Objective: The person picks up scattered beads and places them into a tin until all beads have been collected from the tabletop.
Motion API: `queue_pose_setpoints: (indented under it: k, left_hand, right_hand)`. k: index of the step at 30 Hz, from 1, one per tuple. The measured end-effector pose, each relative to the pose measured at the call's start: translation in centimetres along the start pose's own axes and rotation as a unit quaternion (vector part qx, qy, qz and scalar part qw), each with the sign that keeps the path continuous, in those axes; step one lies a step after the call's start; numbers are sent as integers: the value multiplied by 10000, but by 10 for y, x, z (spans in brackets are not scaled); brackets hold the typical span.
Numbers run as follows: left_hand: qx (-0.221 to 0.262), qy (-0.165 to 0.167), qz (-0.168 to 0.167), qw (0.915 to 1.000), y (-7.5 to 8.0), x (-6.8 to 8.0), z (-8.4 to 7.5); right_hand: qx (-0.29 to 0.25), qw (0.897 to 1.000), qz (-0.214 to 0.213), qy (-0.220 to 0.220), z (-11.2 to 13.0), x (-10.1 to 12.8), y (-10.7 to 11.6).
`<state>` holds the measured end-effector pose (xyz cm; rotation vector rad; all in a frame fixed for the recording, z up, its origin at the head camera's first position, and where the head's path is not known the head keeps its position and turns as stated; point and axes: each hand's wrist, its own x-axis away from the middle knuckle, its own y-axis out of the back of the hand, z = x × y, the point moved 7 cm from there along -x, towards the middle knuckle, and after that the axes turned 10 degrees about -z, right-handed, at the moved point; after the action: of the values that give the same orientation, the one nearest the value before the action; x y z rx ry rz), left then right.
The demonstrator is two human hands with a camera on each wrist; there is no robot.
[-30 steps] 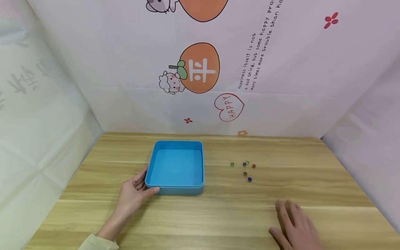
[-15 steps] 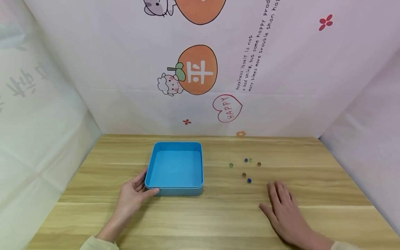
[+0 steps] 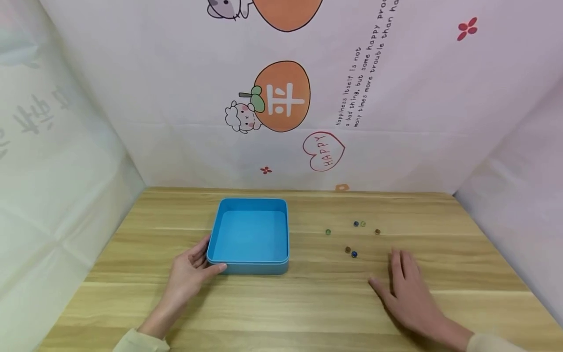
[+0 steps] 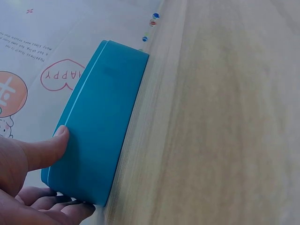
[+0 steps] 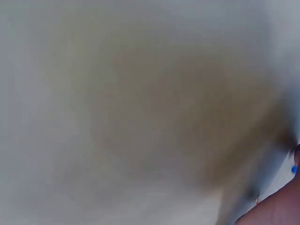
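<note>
A square light-blue open box point(image 3: 250, 237) stands on the table, its floor bare. My left hand point(image 3: 186, 276) holds its near left corner, thumb on the front wall and fingers along the left side; the left wrist view shows the thumb point(image 4: 54, 147) pressed on the blue wall. Right of the box lie several small glass marbles: a green one point(image 3: 328, 231), a blue one point(image 3: 356, 224) beside a pale green one point(image 3: 362, 224), a brown one point(image 3: 377, 231), and another brown one point(image 3: 348, 250) near a dark blue one point(image 3: 354, 254). Close by, my right hand point(image 3: 411, 298) is low over the table, fingers extended, thumb spread.
The wood-grain table point(image 3: 281, 313) ends at a white printed cloth point(image 3: 396, 146) hanging behind it, with more cloth on the left and right sides. Most of the right wrist view is a blur, with part of the hand point(image 5: 274, 206) at its lower right corner.
My right hand has come forward, nearer the marbles. The far blue, pale green and brown marbles have rolled rightward; the near brown one has shifted slightly. My left hand stays at the box.
</note>
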<state>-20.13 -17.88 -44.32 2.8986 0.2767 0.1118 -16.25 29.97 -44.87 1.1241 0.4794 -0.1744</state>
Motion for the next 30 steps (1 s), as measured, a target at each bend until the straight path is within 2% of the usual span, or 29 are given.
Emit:
queue_pose_setpoints:
  k: [2,5,14,24,30]
  left_hand:
    - [-23,-38,-6,10000,0,-1,-1]
    - [-62,-123,-14,9999,1,-1,-2]
    - [153,42,3,9999,-3,0,2]
    - [131,6,-26,9999,-3,0,0]
    - [105,1,-20,9999,-3,0,0]
  right_hand:
    - [87,9998,107,-122,0,7,-2]
    - [172,9992,222,-298,-3,5,-10]
    - [31,9955,579,-753,-18,-43,-30]
    - [-45,9923,1075,-610,-16,-73,-51]
    - [-87,9972,746,-53,-5,-82,-57]
